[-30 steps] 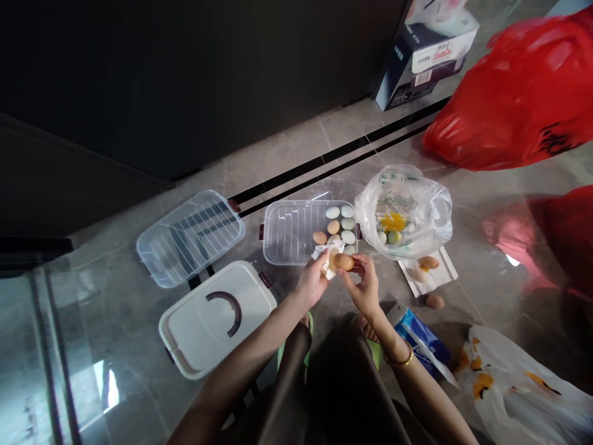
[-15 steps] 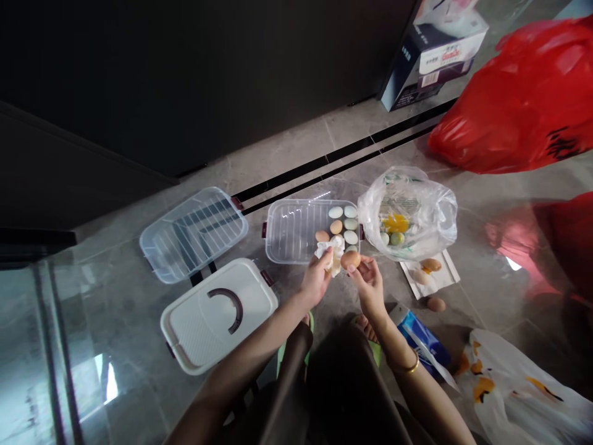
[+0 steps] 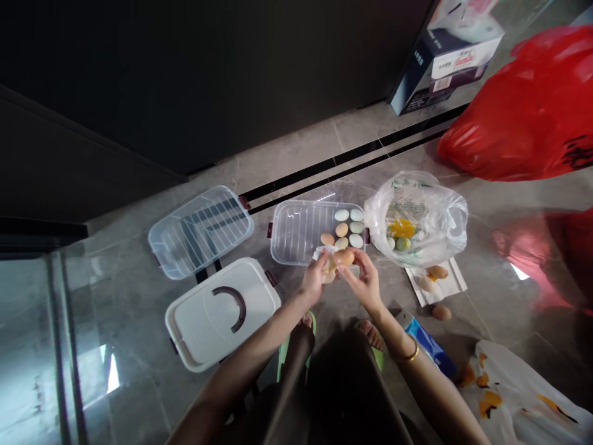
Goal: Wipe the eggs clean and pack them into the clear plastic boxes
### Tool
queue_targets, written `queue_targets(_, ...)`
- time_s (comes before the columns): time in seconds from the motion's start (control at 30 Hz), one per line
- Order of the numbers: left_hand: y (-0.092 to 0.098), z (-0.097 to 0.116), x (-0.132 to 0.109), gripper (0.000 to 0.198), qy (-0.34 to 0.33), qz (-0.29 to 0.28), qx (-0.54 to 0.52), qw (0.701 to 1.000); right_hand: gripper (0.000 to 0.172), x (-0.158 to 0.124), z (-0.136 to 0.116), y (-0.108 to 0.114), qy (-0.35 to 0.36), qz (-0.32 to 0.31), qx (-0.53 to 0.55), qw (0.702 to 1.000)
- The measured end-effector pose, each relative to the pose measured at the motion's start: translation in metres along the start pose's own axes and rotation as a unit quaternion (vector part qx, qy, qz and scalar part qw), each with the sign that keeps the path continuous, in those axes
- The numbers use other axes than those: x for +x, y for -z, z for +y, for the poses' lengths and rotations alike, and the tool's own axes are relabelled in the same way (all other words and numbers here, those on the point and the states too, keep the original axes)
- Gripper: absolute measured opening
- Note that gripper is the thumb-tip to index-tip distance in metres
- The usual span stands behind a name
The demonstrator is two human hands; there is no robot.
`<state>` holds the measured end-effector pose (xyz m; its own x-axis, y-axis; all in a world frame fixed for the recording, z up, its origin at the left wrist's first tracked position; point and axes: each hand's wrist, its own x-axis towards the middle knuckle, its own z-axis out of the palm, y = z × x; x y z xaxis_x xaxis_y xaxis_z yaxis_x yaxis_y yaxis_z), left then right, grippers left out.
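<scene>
In my right hand (image 3: 365,281) is a brown egg (image 3: 343,258), held between thumb and fingers. My left hand (image 3: 315,278) grips a crumpled white tissue (image 3: 329,272), which touches the egg's left side. Both hands are over the near edge of a clear ribbed egg tray (image 3: 299,232). Several pale and brown eggs (image 3: 341,230) lie in the tray's right part; the hands hide some of its near edge. Right of the tray stands an open clear plastic bag (image 3: 440,216) with yolk smears and a few eggs (image 3: 403,244) inside.
An empty clear tray (image 3: 204,228) and a white lid (image 3: 199,334) with a brown handle lie left. Cracked eggs (image 3: 428,281) rest on white paper, near a loose brown egg (image 3: 441,313). A blue tissue pack (image 3: 430,349), stained white bag (image 3: 523,389), red bag (image 3: 519,117) and box (image 3: 440,68) are right.
My right hand has brought the egg left against the tissue in my left hand. The whole view has shifted slightly, so the things on the floor appear a little further right.
</scene>
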<state>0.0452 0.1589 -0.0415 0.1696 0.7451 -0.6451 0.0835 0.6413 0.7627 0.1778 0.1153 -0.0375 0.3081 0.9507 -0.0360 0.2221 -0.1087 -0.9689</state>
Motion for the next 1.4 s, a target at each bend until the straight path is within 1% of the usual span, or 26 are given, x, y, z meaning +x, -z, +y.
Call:
queue_targets(0.03, 0.008, 0.002, 0.012, 0.05, -0.02, 0.011, 0.031, 0.999, 0.041, 0.015, 0.0, 0.0, 0.011, -0.007, -0.015, 1.0)
queue_targets(0.07, 0.017, 0.006, 0.024, 0.04, -0.046, 0.019, 0.058, 0.997, 0.042, 0.033, 0.0, -0.001, 0.029, -0.023, -0.054, 0.998)
queue_targets(0.1, 0.025, 0.012, 0.036, 0.039, -0.072, 0.01, 0.087, 0.994, 0.042, 0.053, 0.001, -0.002, 0.052, -0.05, -0.11, 0.991)
queue_targets(0.13, 0.033, 0.017, 0.048, 0.048, -0.097, -0.001, 0.12, 0.988, 0.041, 0.073, 0.001, -0.005, 0.081, -0.086, -0.164, 0.979)
queue_targets(0.17, 0.039, 0.023, 0.059, 0.057, -0.134, -0.028, 0.226, 0.964, 0.041, 0.092, 0.001, -0.008, 0.098, -0.119, -0.219, 0.964)
queue_targets(0.2, 0.043, 0.029, 0.068, 0.063, -0.147, -0.052, 0.315, 0.936, 0.041, 0.11, 0.002, -0.013, 0.096, -0.139, -0.28, 0.945)
queue_targets(0.27, 0.046, 0.036, 0.079, 0.065, -0.147, -0.098, 0.459, 0.871, 0.04, 0.136, 0.003, -0.024, 0.099, -0.196, -0.377, 0.9)
queue_targets(0.3, 0.047, 0.038, 0.082, 0.064, -0.14, -0.116, 0.499, 0.848, 0.038, 0.144, 0.004, -0.029, 0.105, -0.223, -0.414, 0.876)
queue_targets(0.33, 0.046, 0.038, 0.082, 0.062, -0.136, -0.131, 0.522, 0.832, 0.036, 0.15, 0.005, -0.035, 0.112, -0.248, -0.444, 0.854)
queue_targets(0.4, 0.046, 0.035, 0.079, 0.059, -0.142, -0.148, 0.538, 0.818, 0.032, 0.155, 0.007, -0.043, 0.123, -0.284, -0.485, 0.818)
queue_targets(0.5, 0.051, 0.027, 0.072, 0.062, -0.144, -0.152, 0.525, 0.825, 0.027, 0.153, 0.007, -0.048, 0.118, -0.316, -0.516, 0.787)
queue_targets(0.6, 0.059, 0.017, 0.068, 0.066, -0.138, -0.153, 0.497, 0.843, 0.022, 0.149, 0.003, -0.049, 0.11, -0.347, -0.522, 0.771)
queue_targets(0.8, 0.068, 0.001, 0.069, 0.065, -0.143, -0.165, 0.411, 0.885, 0.021, 0.142, -0.004, -0.049, 0.099, -0.383, -0.522, 0.755)
queue_targets(0.9, 0.071, -0.006, 0.072, 0.067, -0.125, -0.169, 0.37, 0.905, 0.023, 0.141, -0.005, -0.049, 0.091, -0.395, -0.522, 0.751)
queue_targets(0.97, 0.075, -0.01, 0.074, 0.071, -0.109, -0.159, 0.35, 0.917, 0.023, 0.142, -0.005, -0.049, 0.075, -0.406, -0.522, 0.746)
queue_targets(1.07, 0.081, -0.013, 0.079, 0.077, -0.089, -0.143, 0.327, 0.93, 0.022, 0.146, -0.005, -0.049, 0.033, -0.434, -0.52, 0.735)
queue_targets(1.17, 0.084, -0.013, 0.083, 0.077, -0.078, -0.143, 0.321, 0.933, 0.018, 0.148, -0.004, -0.049, 0.007, -0.454, -0.517, 0.726)
queue_targets(1.2, 0.084, -0.013, 0.085, 0.077, -0.076, -0.145, 0.322, 0.932, 0.018, 0.147, -0.004, -0.049, 0.004, -0.45, -0.51, 0.733)
queue_targets(1.23, 0.083, -0.013, 0.085, 0.077, -0.075, -0.148, 0.323, 0.932, 0.021, 0.146, -0.004, -0.049, 0.005, -0.439, -0.501, 0.746)
queue_targets(1.27, 0.083, -0.014, 0.086, 0.076, -0.075, -0.15, 0.322, 0.932, 0.028, 0.143, -0.005, -0.048, 0.008, -0.423, -0.49, 0.762)
queue_targets(1.33, 0.081, -0.015, 0.087, 0.076, -0.073, -0.15, 0.307, 0.937, 0.041, 0.135, -0.01, -0.043, 0.028, -0.378, -0.455, 0.806)
queue_targets(1.4, 0.081, -0.016, 0.087, 0.077, -0.064, -0.151, 0.29, 0.943, 0.042, 0.125, -0.016, -0.03, 0.057, -0.335, -0.425, 0.839)
